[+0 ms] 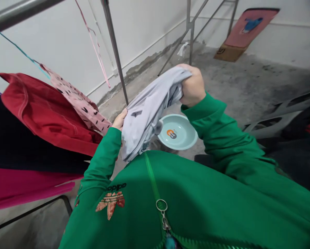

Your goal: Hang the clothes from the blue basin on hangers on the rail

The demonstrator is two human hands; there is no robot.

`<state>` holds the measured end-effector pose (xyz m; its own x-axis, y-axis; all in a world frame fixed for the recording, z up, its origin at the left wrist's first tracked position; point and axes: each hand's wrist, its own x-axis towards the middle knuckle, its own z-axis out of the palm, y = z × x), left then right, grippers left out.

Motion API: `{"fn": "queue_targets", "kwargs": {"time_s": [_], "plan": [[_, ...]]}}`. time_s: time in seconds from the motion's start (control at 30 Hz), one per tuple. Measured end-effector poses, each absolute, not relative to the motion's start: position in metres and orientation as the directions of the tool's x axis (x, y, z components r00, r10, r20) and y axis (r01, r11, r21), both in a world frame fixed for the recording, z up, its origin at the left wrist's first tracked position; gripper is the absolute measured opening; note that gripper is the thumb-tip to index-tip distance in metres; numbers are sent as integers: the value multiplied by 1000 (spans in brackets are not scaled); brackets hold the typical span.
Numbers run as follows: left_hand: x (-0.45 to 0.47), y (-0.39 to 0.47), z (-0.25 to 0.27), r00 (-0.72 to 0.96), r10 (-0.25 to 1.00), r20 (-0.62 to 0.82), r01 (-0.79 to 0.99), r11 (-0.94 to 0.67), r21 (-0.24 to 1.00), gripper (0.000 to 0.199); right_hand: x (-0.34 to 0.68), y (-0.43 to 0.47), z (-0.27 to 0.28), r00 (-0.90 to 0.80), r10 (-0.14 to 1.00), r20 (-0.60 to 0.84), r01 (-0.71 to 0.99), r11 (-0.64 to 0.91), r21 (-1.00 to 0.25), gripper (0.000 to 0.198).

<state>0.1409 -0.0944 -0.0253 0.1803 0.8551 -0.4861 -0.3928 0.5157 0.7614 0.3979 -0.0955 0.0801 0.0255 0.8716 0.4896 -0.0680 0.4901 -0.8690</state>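
Observation:
A light grey garment (pixel 147 110), bunched and creased, is stretched between my two hands in front of my chest. My right hand (pixel 193 84) is closed round its upper right end. At its left edge, my left hand (pixel 120 119) grips the cloth, with part of the fingers hidden by the fabric. Below and behind the garment stands a pale blue basin (pixel 179 133) with a round label inside; the cloth overlaps its left rim. What kind of garment it is cannot be told from its folds.
On the left hang a red garment (pixel 51 110), a pink patterned garment (pixel 74 95), and dark and magenta cloths. A metal pole (pixel 116 52) rises behind my left hand. A metal frame (pixel 190 31) and a cardboard box (pixel 230 52) are farther back. A grey chair (pixel 274 122) is at the right.

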Motion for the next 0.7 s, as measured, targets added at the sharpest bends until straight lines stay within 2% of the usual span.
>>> {"fn": "queue_targets", "kwargs": {"time_s": [0.07, 0.1, 0.17, 0.23, 0.3, 0.4, 0.47, 0.57, 0.63, 0.7], "plan": [[140, -96, -25, 63, 899, -433, -230, 435, 870, 31, 385, -103, 113, -35, 905, 424, -227, 406, -885, 15], [140, -100, -23, -19, 932, -362, -116, 358, 926, 32, 375, -108, 128, -82, 914, 396, -278, 361, -890, 16], [143, -117, -13, -138, 987, -87, 113, 103, 988, 33, 355, -117, 154, -125, 915, 383, -352, 320, -880, 20], [154, -141, 2, -137, 957, 257, 282, -211, 936, 34, 335, -123, 174, -112, 903, 415, -412, 337, -846, 27], [171, -162, 18, -37, 897, 441, 366, -399, 841, 33, 318, -126, 187, -101, 894, 436, -435, 355, -828, 31], [192, -166, 29, 15, 884, 467, 402, -433, 807, 45, 303, -126, 196, -150, 902, 405, -396, 320, -860, 30], [192, -150, 26, -32, 893, 448, 380, -404, 832, 41, 301, -123, 198, -175, 901, 397, -354, 318, -879, 28], [168, -120, 21, -53, 931, 360, 237, -338, 911, 31, 314, -115, 202, -157, 877, 454, -277, 403, -872, 30], [142, -107, 27, -51, 948, 315, 120, -308, 944, 35, 328, -106, 206, -150, 850, 504, -202, 473, -858, 31], [117, -99, 42, -84, 940, 330, 72, -325, 943, 38, 343, -97, 211, -155, 828, 539, -127, 524, -842, 31]]}}
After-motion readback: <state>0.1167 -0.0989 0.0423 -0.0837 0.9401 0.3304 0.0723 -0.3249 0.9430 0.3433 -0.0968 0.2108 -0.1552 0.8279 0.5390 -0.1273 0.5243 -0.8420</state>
